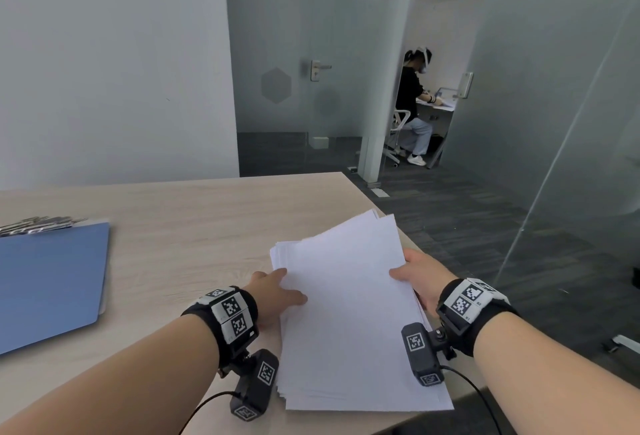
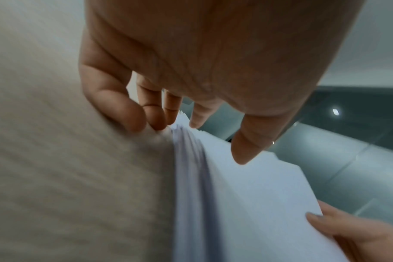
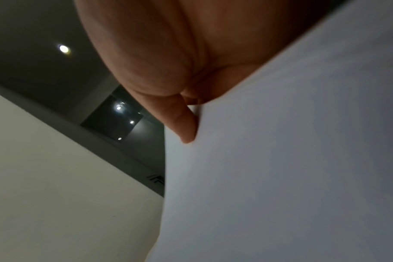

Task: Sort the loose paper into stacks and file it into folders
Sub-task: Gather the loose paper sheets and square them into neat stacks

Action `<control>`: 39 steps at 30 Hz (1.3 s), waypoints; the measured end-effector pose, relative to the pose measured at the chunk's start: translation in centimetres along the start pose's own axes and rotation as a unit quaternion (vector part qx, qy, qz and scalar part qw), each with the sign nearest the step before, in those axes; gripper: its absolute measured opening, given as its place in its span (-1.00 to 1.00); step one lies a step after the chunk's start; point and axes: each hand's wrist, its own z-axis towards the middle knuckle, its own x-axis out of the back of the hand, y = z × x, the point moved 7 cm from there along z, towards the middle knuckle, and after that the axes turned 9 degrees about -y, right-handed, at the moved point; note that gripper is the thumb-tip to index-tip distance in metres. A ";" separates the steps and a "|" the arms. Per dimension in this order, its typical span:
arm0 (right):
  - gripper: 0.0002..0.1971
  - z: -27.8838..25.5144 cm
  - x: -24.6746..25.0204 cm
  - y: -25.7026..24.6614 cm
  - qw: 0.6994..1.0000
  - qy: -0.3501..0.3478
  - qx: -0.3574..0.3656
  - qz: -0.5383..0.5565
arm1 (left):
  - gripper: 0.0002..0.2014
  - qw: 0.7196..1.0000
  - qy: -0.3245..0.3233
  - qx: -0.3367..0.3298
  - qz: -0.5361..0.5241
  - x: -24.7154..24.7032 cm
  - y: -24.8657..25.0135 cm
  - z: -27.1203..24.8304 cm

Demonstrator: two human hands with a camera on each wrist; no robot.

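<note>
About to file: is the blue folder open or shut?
Shut. The blue folder lies flat on the table, cover down, no sheets showing inside; the paper stack is apart, to its right.

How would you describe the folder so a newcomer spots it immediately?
On the light wooden desk, look to the far left edge, away from the white paper stack held in both hands. The blue folder lies flat there, the only coloured item.
</note>
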 end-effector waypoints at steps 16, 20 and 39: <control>-0.77 -6.1 -1.8 -10.9 0.926 -0.013 0.300 0.231 | -0.84 0.819 0.138 -0.342 -0.439 8.6 8.3 -8.3; -0.36 -5.7 -2.2 -7.7 0.942 -0.018 0.282 0.181 | -0.73 0.834 0.117 -0.342 -0.417 6.4 7.1 -8.0; -0.83 -4.7 -3.8 -3.6 0.966 0.003 0.216 0.142 | -0.61 0.859 0.112 -0.283 -0.412 2.7 3.4 -5.2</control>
